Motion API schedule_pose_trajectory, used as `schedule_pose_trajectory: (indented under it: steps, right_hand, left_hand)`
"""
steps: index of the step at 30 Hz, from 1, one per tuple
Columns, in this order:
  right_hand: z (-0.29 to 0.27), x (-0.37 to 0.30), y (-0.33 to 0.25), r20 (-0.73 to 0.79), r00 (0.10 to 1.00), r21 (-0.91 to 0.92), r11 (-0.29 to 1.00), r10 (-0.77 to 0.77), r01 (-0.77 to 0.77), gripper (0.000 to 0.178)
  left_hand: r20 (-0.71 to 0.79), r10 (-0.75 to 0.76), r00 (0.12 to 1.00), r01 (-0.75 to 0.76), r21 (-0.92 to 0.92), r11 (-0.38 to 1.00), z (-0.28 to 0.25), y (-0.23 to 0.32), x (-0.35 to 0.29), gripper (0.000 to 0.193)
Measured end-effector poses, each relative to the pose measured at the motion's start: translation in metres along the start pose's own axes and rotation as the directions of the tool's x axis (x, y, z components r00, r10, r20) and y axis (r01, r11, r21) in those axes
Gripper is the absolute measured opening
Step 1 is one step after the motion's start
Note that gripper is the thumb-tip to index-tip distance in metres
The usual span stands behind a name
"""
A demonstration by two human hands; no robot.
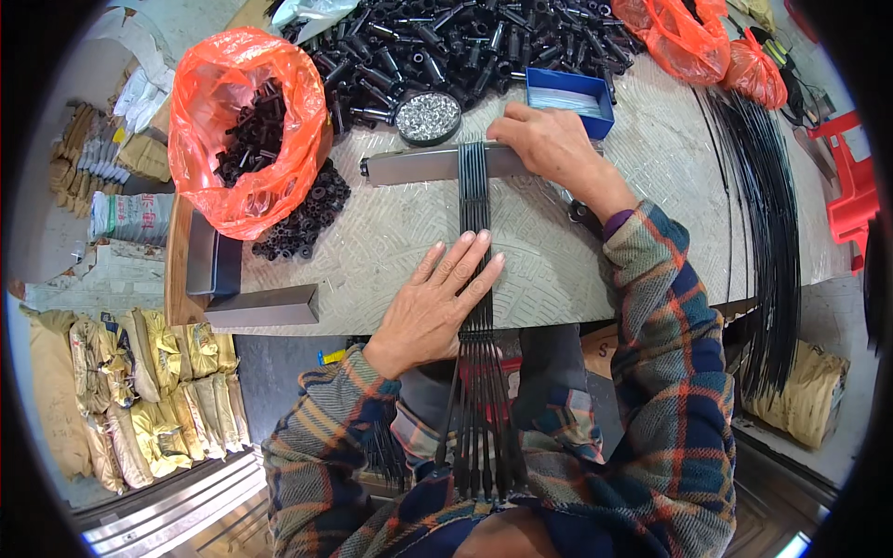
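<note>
I see the rods (474, 197) run near-far, left hand (435, 305) resting loosely spread on them, right hand (556, 151) curled just right of their far ends, its hold unclear.

Patterned tbl (377, 244) carries blk parts pile (479, 56), red bag (197, 126), blue box (602, 122), metal bar (414, 167) & rt-side rods (767, 219).
</note>
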State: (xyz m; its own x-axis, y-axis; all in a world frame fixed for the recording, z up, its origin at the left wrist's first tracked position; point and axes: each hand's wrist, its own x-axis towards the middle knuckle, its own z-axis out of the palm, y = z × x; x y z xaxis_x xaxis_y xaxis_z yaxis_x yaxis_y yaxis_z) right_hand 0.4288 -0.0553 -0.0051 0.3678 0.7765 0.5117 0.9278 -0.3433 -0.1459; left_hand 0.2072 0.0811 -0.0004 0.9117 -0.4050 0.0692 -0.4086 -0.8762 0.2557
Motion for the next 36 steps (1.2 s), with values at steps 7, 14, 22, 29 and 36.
schedule_pose_trajectory:
  steps: [7, 14, 22, 29, 36]
  right_hand:
    - [0.002, 0.004, -0.004, 0.024, 1.000, 0.024, 1.000, 0.005, -0.006, 0.010]
    - [-0.007, -0.004, -0.002, -0.093, 0.994, 0.074, 0.996, 0.062, -0.055, 0.010]
    - [-0.016, -0.001, -0.002, 0.057, 0.997, -0.029, 0.999, 0.046, -0.044, 0.010]
    - [0.003, 0.003, 0.003, -0.065, 0.998, 0.143, 0.989, -0.017, 0.026, 0.012]
    - [-0.035, 0.002, 0.057, -0.151, 0.943, 0.140, 0.950, 0.298, -0.278, 0.013]
  left_hand:
    - [-0.030, -0.008, 1.000, 0.009, 0.027, 1.000, -0.001, 0.002, -0.002, 0.077]
    - [0.030, 0.001, 1.000, -0.010, 0.297, 0.955, 0.004, 0.002, 0.000, 0.071]
    - [-0.018, 0.017, 1.000, -0.016, 0.077, 0.997, 0.002, 0.000, -0.001, 0.076]
    - [-0.071, 0.039, 0.997, -0.037, 0.026, 0.999, 0.006, -0.001, 0.000, 0.078]
    - [-0.096, 0.006, 0.995, 0.026, 0.322, 0.946, 0.006, 0.003, -0.006, 0.080]
